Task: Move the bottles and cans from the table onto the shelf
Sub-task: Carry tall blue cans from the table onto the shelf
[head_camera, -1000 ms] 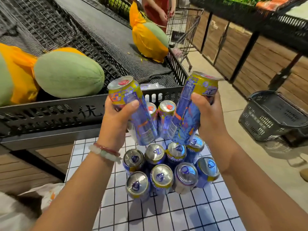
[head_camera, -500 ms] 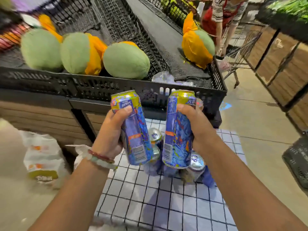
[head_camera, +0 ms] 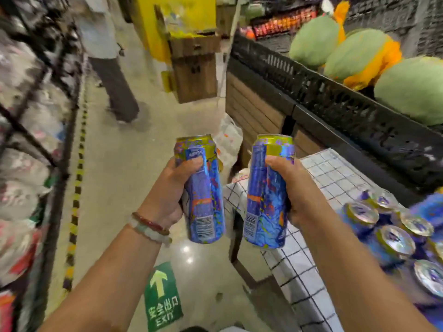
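At the far left the shelf point(head_camera: 36, 144) is smeared by motion blur, so its packed goods cannot be made out. A person point(head_camera: 112, 68) stands up the aisle, cut off above the waist. On the floor lies a green exit sticker point(head_camera: 163, 298) with an arrow.

The left hand point(head_camera: 167, 197) is curled round one tall blue and yellow can point(head_camera: 203, 190), thumb across its front, held upright over the floor; two bead bracelets point(head_camera: 149, 227) sit on that wrist. Just beside it, apart, the right hand point(head_camera: 294, 188) grips a second can point(head_camera: 267, 190) of the same kind, over the edge of the tabletop point(head_camera: 330, 173), whose cloth has a grid pattern.

Half a second ago both cans hung above the tabletop with the melon crate straight ahead; now the view has swung left, the aisle fills the middle, and the tabletop lies to the right.

The remaining cans point(head_camera: 393, 238) stand on the tabletop at the right edge; about six silver tops show, blurred and partly cut off, so the count is unsure. Above, three green melons point(head_camera: 412, 89) lie in the black crate point(head_camera: 335, 101), the rightmost cropped.
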